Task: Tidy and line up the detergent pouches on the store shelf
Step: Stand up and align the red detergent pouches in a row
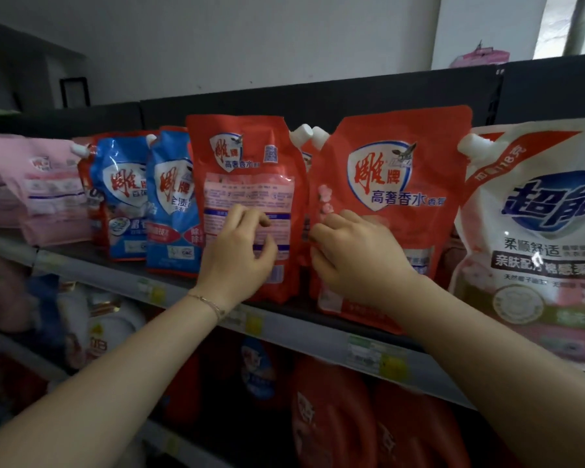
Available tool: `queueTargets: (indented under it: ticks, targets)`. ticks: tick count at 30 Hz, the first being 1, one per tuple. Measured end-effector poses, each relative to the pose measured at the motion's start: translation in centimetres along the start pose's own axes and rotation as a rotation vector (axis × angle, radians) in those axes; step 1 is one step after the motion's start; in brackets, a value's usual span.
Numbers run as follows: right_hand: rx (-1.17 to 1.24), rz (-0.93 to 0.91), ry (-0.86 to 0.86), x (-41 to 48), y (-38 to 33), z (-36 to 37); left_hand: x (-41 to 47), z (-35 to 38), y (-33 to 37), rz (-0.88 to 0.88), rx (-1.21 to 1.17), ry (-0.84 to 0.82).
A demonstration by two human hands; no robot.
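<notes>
Two red detergent pouches stand together on the shelf (301, 329) — a back-facing pouch (247, 157) and a front-facing pouch (402, 197). The left hand (237, 258) curls against the first, grip unclear; the right hand (358, 261) pinches the second's left edge.

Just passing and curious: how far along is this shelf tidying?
Roughly midway. Looks done: the front-facing red pouch and white pouch show their fronts. In hand: left hand touches the back-facing red pouch; right hand pinches the front-facing one's edge. Left: turning that pouch round, straightening the leaning blue pouches and pink pouches.
</notes>
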State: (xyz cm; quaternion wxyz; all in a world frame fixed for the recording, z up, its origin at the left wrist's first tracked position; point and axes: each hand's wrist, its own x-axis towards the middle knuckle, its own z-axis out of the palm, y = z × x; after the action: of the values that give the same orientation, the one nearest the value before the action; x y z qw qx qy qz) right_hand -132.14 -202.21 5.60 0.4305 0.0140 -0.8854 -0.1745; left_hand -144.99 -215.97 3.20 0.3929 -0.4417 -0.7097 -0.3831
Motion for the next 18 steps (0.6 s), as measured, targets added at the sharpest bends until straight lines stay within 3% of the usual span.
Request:
queueTargets:
  ticks: [3, 6, 12, 18]
  targets:
    - [0.061, 0.071, -0.086, 1.1, -2.5, 1.1, -0.4, -1.0, -3.5, -0.027, 0.071, 0.042]
    - [0.145, 0.254, -0.132, 2.4, -4.5, 2.9, -0.6, -1.7, -6.7, -0.13, 0.042, 0.027]
    - [0.35, 0.731, -0.016, 5.0, -6.8, 4.7, -0.9, -2.0, -9.5, -0.161, -0.196, -0.141]
    - [0.324, 0.959, -0.035, 6.5, -8.1, 4.8, -1.2, -1.5, -9.0, -0.166, -0.231, -0.16]
